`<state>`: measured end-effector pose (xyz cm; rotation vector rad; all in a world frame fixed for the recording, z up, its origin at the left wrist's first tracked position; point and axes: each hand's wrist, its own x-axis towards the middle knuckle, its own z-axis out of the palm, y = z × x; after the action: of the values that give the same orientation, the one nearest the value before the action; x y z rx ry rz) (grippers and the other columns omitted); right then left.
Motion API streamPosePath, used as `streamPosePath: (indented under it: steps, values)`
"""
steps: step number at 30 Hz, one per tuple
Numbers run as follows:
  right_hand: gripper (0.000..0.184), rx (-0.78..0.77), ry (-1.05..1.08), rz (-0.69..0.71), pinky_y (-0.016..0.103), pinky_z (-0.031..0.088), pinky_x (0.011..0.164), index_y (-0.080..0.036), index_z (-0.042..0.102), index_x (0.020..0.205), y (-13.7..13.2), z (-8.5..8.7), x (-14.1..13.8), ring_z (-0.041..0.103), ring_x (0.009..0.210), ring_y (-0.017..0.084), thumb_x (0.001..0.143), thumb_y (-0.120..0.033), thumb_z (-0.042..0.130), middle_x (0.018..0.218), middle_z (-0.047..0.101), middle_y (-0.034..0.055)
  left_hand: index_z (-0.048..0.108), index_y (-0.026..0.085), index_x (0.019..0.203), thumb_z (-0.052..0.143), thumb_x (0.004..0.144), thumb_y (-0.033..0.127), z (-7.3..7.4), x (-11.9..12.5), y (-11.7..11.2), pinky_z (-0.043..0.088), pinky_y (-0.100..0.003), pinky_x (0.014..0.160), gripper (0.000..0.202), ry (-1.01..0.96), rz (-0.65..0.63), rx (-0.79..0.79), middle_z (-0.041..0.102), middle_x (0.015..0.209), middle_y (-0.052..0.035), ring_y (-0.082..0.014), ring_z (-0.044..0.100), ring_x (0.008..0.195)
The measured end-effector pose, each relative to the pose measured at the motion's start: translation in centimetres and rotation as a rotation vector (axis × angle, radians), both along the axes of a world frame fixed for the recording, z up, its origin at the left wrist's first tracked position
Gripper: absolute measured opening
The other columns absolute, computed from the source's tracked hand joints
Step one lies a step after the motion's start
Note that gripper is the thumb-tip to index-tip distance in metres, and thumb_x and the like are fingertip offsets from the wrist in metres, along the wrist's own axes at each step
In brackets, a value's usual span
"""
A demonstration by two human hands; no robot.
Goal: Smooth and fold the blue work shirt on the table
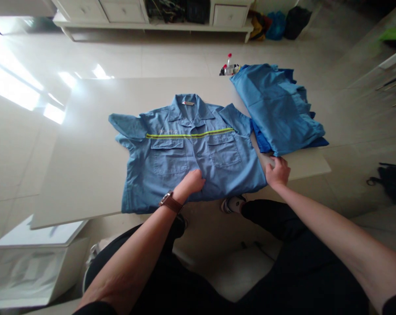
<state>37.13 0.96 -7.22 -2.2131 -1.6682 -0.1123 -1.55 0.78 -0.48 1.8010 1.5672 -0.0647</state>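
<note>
A light blue short-sleeved work shirt [171, 162] lies front up on the table, collar facing away from me. A yellow-green stripe [191, 135] crosses its chest above two flap pockets. My left hand [194, 181], with a brown-strapped watch [171, 202] on its wrist, is closed on the shirt's front below the buttons; its fingertips are hidden. At the shirt's lower right edge my right hand [278, 172] is closed on the cloth, close beside a pile of folded blue garments [280, 109].
The pale table [86, 162] extends left of the shirt. Bottles with red caps [230, 68] show behind the garment pile. A white cabinet [125, 11] stands across the floor, bags [277, 25] beside it. A white box [37, 262] sits at lower left.
</note>
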Motion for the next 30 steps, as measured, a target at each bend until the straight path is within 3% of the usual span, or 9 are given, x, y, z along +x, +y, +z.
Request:
streamPosePath:
  steps: [12,19,25,30]
  values:
    - [0.043,-0.003,-0.012,-0.006,0.050,0.043,0.094,-0.014,0.069,0.120,0.05,-0.01,-0.03,0.056,0.119,0.038,0.087,-0.029,0.047,0.127,0.069,0.0226,0.072,0.013,0.105,0.057,0.098,0.025,0.45,0.29,-0.04,0.054,-0.030,0.095,0.021,0.120,-0.111,-0.002,0.075,0.119,-0.0181,-0.0270,0.072,0.112]
    - [0.042,-0.007,-0.009,-0.009,0.050,0.043,0.093,-0.014,0.069,0.120,0.02,0.06,-0.04,0.056,0.118,0.038,0.087,-0.029,0.048,0.125,0.069,0.0224,0.071,0.010,0.108,0.053,0.096,0.021,0.65,0.55,-0.16,0.054,-0.030,0.092,0.024,0.130,-0.102,-0.002,0.076,0.120,-0.0194,-0.0272,0.072,0.113]
    - [0.043,-0.018,-0.006,-0.014,0.051,0.043,0.094,-0.014,0.068,0.120,-0.01,0.23,-0.22,0.056,0.119,0.038,0.087,-0.030,0.046,0.125,0.068,0.0227,0.071,0.011,0.110,0.056,0.101,0.034,0.62,0.59,-0.30,0.054,-0.030,0.094,0.028,0.120,-0.091,0.015,0.075,0.120,-0.0189,-0.0269,0.072,0.114]
    - [0.044,-0.011,0.001,-0.015,0.052,0.043,0.094,-0.014,0.069,0.121,0.03,0.15,-0.18,0.056,0.120,0.039,0.086,-0.030,0.047,0.126,0.069,0.0232,0.071,0.011,0.104,0.054,0.100,0.026,0.14,0.58,-0.44,0.054,-0.031,0.095,0.023,0.117,-0.094,0.052,0.076,0.118,-0.0190,-0.0267,0.072,0.112]
